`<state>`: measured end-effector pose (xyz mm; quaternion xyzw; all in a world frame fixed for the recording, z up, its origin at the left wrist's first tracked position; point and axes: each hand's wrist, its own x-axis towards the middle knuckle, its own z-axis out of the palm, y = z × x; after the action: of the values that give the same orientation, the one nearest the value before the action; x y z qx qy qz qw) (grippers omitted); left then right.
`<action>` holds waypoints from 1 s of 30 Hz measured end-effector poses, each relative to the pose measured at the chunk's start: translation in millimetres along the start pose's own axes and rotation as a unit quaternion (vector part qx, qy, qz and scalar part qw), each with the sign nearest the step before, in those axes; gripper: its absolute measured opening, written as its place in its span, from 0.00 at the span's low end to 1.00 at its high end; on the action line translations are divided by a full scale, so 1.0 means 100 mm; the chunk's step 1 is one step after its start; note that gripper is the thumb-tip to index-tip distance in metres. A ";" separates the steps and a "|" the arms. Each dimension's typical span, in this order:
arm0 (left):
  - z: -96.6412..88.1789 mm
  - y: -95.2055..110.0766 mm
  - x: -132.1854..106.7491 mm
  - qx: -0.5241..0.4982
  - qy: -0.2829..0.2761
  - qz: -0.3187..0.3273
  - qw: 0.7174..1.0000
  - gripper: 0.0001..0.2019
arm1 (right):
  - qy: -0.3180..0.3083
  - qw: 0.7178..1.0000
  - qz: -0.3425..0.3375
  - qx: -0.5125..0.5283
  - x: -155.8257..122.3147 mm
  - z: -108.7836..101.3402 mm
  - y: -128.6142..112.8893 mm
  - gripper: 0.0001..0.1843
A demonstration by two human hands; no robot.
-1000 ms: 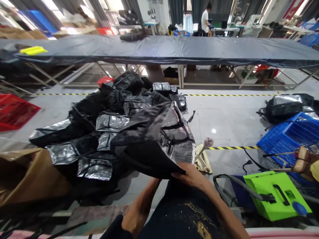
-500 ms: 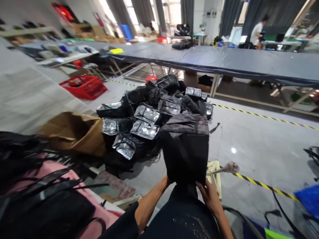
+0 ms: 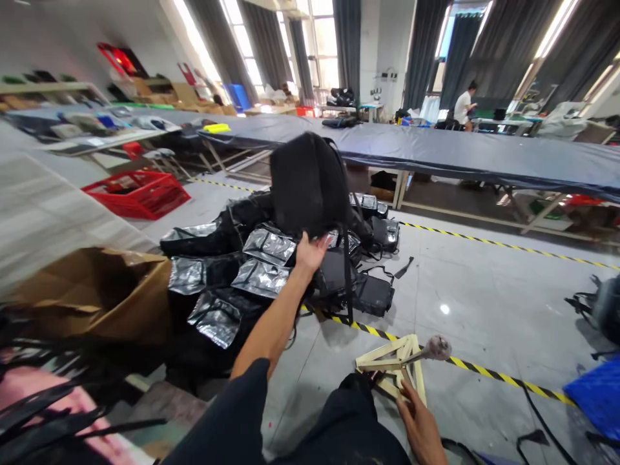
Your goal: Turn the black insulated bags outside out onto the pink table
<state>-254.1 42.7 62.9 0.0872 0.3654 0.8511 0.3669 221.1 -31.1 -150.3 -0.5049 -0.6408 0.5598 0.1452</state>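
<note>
A black backpack (image 3: 310,184) hangs in the air over the pile, tilted, with a strap dangling on its right. My left hand (image 3: 310,253) is stretched out just below it, palm up and fingers apart; whether the fingertips still touch the bag I cannot tell. Low on the right, my right hand (image 3: 417,413) is empty with loosely extended fingers. It is beside a pale wooden frame (image 3: 382,355), near a stick with a rounded, wrapped end (image 3: 438,347). Under the backpack lie several black bags with silvery wrapped faces (image 3: 264,276).
An open cardboard box (image 3: 97,284) stands left of the pile, with a red crate (image 3: 138,194) behind it. A long covered table (image 3: 436,145) crosses the back, where a person (image 3: 464,106) is. Yellow-black tape (image 3: 504,374) runs along the floor. A blue bag (image 3: 595,394) lies at right.
The backpack was upright between both hands near my lap. Now it is farther forward and higher, over the pile. My left arm has reached out; my right hand has come off the bag.
</note>
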 end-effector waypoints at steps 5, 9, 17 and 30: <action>0.64 -0.28 0.17 0.073 -0.189 -0.136 0.970 0.22 | 0.082 0.994 0.068 0.039 -0.45 -0.03 0.47 0.38; 0.73 -1.37 -0.73 0.182 -0.344 -0.310 0.867 0.33 | 0.155 0.977 0.126 0.078 -0.81 -0.19 0.61 0.38; 0.49 -2.45 -2.59 0.387 -0.525 -0.475 0.590 0.42 | 0.499 0.846 0.146 0.118 -2.29 -0.48 0.35 0.33; 0.43 -2.88 -3.59 0.479 -0.576 -0.497 0.437 0.43 | 0.667 0.578 0.469 0.012 -4.57 0.32 1.40 0.26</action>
<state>182.7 -46.6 -60.7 0.5228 0.3994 -0.0360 0.7522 469.3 -438.0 -108.4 -0.9644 -0.0297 0.0627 0.2551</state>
